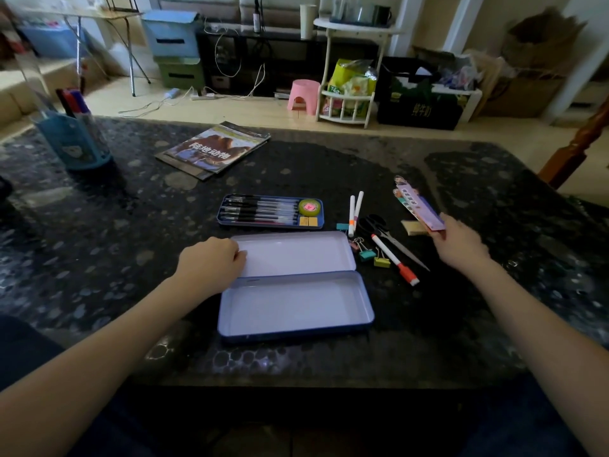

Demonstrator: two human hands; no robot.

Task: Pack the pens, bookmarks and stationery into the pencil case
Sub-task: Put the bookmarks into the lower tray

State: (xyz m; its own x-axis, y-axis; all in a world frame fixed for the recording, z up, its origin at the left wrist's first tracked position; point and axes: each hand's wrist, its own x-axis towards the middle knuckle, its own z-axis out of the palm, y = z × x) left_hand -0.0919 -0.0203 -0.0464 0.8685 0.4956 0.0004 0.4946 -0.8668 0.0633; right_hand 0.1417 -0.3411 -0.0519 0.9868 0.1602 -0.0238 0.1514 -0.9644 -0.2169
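A blue tin pencil case [293, 305] lies open in front of me, both halves bare inside. My left hand [211, 258] rests on the left end of its lid [296, 253], fingers curled at the rim. Behind it sits the inner tray [230, 222] with several black pens [260, 211], a tape roll [309, 207] and two small yellow blocks [308, 221]. My right hand [456, 240] grips the near end of a stack of bookmarks [417, 204]. Between lie two white markers [355, 209], scissors [385, 234], a red-capped pen [393, 258], binder clips [369, 253] and an eraser [413, 227].
A book [214, 150] lies at the back of the dark stone table [131, 245]. A blue pen holder [74, 140] with markers stands at the far left. A wooden chair post [573, 150] rises at the right edge. Beyond the table are a pink stool [303, 94] and boxes.
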